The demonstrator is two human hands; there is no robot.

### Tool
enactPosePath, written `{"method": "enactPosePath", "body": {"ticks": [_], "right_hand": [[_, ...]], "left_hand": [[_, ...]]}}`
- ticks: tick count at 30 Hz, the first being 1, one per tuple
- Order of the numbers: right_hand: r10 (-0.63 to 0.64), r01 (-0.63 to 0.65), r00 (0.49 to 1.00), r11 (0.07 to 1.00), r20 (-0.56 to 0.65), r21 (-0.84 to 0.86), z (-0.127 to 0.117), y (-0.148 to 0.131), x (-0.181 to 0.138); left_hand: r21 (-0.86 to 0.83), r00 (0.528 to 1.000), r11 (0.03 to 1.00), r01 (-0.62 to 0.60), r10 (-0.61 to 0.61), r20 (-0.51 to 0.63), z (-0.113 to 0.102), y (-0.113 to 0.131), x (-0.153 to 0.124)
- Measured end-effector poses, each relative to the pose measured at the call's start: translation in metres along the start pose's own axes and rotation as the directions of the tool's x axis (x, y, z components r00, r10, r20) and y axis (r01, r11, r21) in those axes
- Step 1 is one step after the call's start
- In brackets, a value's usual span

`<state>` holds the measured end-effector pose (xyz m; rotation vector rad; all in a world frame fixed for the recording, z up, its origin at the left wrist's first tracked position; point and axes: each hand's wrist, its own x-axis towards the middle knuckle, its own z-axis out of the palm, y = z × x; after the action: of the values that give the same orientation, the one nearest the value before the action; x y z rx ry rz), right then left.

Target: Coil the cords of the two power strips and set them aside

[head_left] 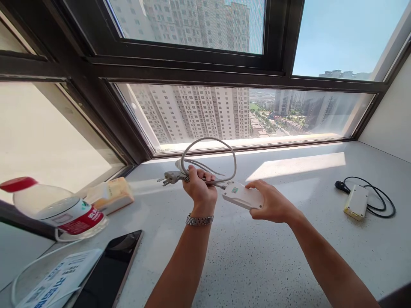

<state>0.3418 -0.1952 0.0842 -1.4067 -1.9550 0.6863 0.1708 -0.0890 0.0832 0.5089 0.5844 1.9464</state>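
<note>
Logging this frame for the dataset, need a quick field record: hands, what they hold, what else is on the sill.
left hand: closed around a looped grey cable, plug sticking out to the left
right hand: gripping the white power strip at the cable's end
wrist: metal watch on the left
surface: speckled windowsill
left side: bottle with red cap, tissue pack, phone
right side: small cream box with a black cable, lying apart from the hands

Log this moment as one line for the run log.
left hand: grips coiled grey cord near plug | right hand: holds white power strip | above speckled counter by window
</note>
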Motion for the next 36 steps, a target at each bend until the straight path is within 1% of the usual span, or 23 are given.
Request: {"method": "enactPosePath", "body": {"ticks": [3,5,7,9,11,13,15,17,19,21,22,24,27,29,31,36], "right_hand": [[-0.023,0.024,0.999,1.000,-0.025,0.014,-0.001,-0.001,0.000],[-0.003,0.005,1.000,0.998,-0.029,0.064,-0.001,0.002,0.000],[0.047,-0.042,0.999,0.986,-0.025,0.159,-0.001,0.006,0.001],[0.106,-0.104,0.994,0.952,0.011,0.288,-0.002,0.012,0.003],[0.141,-0.170,0.985,0.891,0.098,0.421,-0.003,0.017,0.006],[0.134,-0.241,0.963,0.812,0.232,0.532,0.001,0.021,0.010],[0.071,-0.295,0.930,0.729,0.360,0.618,0.010,0.024,0.014],[-0.027,-0.307,0.904,0.652,0.426,0.693,0.024,0.025,0.019],[-0.105,-0.272,0.913,0.566,0.395,0.779,0.040,0.024,0.022],[-0.122,-0.212,0.945,0.479,0.304,0.852,0.054,0.022,0.024],[-0.105,-0.188,0.960,0.443,0.259,0.876,0.059,0.021,0.025],[-0.021,-0.176,0.980,0.393,0.200,0.903,0.065,0.020,0.026],[0.160,-0.211,0.973,0.324,0.167,0.922,0.069,0.019,0.029],[0.241,-0.205,0.961,0.294,0.136,0.934,0.069,0.020,0.030],[0.272,-0.170,0.958,0.280,0.091,0.945,0.069,0.021,0.031],[0.259,-0.049,0.966,0.223,-0.011,0.974,0.065,0.029,0.031]], "left_hand": [[-0.011,1.000,1.000,0.001,-0.001,0.007,0.000,0.000,-0.001],[-0.013,1.000,1.000,0.016,-0.016,0.016,-0.001,0.000,-0.002],[-0.023,0.998,0.998,0.053,-0.053,0.016,-0.001,0.002,-0.001],[-0.062,0.995,0.993,0.099,-0.098,0.022,-0.001,0.006,0.001],[-0.113,0.989,0.983,0.146,-0.144,0.025,-0.002,0.013,0.003],[-0.156,0.983,0.970,0.185,-0.183,0.022,-0.001,0.020,0.004],[-0.184,0.977,0.960,0.213,-0.212,0.024,0.001,0.025,0.002],[-0.195,0.971,0.951,0.241,-0.237,0.046,0.004,0.027,-0.005],[-0.191,0.960,0.942,0.278,-0.267,0.078,0.009,0.024,-0.015],[-0.176,0.945,0.930,0.323,-0.306,0.118,0.014,0.017,-0.028],[-0.165,0.935,0.922,0.349,-0.330,0.134,0.016,0.014,-0.034],[-0.146,0.910,0.902,0.406,-0.383,0.158,0.020,0.006,-0.044],[-0.121,0.870,0.869,0.481,-0.455,0.188,0.024,-0.001,-0.052],[-0.100,0.850,0.854,0.511,-0.484,0.206,0.024,-0.002,-0.052],[-0.063,0.827,0.835,0.547,-0.526,0.199,0.024,-0.002,-0.049],[0.072,0.747,0.755,0.652,-0.656,0.109,0.015,-0.012,-0.035]]}}
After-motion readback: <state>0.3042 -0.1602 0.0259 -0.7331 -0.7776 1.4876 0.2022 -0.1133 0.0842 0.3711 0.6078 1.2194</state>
